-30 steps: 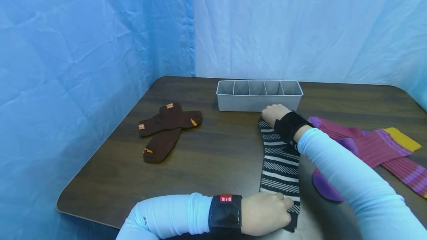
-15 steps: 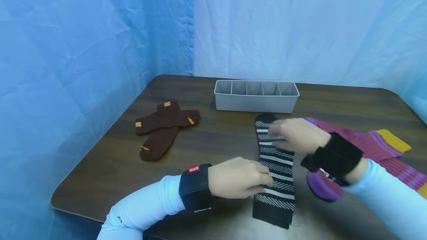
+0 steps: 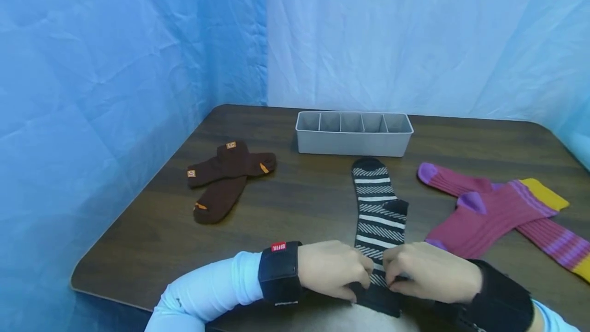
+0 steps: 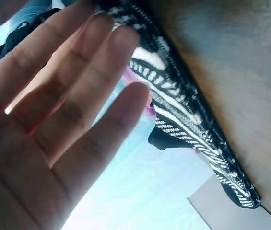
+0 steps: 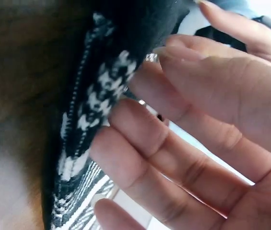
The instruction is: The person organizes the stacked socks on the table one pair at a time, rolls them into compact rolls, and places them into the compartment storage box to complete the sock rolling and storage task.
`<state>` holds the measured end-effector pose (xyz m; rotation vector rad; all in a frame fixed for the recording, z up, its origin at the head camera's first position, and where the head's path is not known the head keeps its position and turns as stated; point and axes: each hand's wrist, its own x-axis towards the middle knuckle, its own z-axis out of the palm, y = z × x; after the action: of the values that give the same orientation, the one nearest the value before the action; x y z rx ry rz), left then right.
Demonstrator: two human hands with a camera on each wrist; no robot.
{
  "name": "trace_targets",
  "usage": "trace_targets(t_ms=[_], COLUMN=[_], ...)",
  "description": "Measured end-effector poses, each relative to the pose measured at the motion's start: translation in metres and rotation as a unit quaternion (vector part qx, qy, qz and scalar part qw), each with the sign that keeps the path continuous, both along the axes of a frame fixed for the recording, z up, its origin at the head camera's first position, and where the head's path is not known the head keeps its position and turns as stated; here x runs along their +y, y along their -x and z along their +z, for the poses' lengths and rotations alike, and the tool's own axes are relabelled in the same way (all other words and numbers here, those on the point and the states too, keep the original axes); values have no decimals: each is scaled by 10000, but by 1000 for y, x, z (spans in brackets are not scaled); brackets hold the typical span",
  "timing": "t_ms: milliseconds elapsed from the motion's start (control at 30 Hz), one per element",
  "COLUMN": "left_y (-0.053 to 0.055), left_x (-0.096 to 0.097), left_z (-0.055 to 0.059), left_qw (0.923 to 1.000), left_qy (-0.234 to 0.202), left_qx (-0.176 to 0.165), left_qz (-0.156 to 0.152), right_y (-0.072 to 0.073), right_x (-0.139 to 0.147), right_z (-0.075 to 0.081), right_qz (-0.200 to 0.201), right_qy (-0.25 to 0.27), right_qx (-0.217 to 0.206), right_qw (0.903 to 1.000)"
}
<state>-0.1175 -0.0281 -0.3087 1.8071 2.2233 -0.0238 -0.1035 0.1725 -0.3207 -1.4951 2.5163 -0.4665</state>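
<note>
A black sock with white stripes and hatching lies lengthwise on the table, toe toward the back, heel folded out to the right; possibly a stacked pair. My left hand is at the left edge of its plain black cuff. In the left wrist view, the fingers are fairly straight, tips beside the striped fabric. On the cuff's other side is my right hand. The right wrist view shows its loosely bent fingers touching the sock's edge, the thumb apart from the cloth. Part of the cuff is hidden behind both hands.
A grey divided box stands behind the striped sock. Brown socks lie crossed on the left of the table. Pink and purple socks with yellow cuffs lie crossed on the right. Blue sheeting hangs around the table.
My right hand has come back from the toe end to the cuff, uncovering the heel. My left hand left the cuff, rose along the sock's left edge, then returned near the cuff.
</note>
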Motion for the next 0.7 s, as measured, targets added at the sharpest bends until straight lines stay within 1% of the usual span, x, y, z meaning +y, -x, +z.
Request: trace_targets(t_ms=[167, 200, 300, 367, 467, 567, 633, 700], left_y=[2, 2, 3, 3, 1, -1, -3, -3], left_x=[3, 4, 8, 10, 13, 13, 13, 13], left_z=[-2, -2, -4, -6, -9, -12, -13, -13], left_qw=[9998, 9997, 9985, 9973, 9949, 9915, 9894, 9884], left_qy=[-82, -93, -121, -125, -139, -140, -182, -215], left_qx=[142, 185, 439, 617, 919, 1232, 1375, 1430], left_qz=[99, 153, 297, 371, 395, 393, 424, 456], right_y=[5, 6, 11, 11, 7, 2, -1, -3], right_x=[2, 3, 5, 6, 6, 4, 1, -1], right_z=[1, 1, 1, 0, -1, -1, 0, 1], right_qz=[-161, -256, -520, -645, -664, -640, -671, -712], right_qy=[-13, -42, -101, -103, -59, -79, -154, -230], right_qx=[-128, -146, -108, -80, 83, 342, 344, 289], right_qw=[9998, 9996, 9985, 9978, 9977, 9973, 9970, 9968])
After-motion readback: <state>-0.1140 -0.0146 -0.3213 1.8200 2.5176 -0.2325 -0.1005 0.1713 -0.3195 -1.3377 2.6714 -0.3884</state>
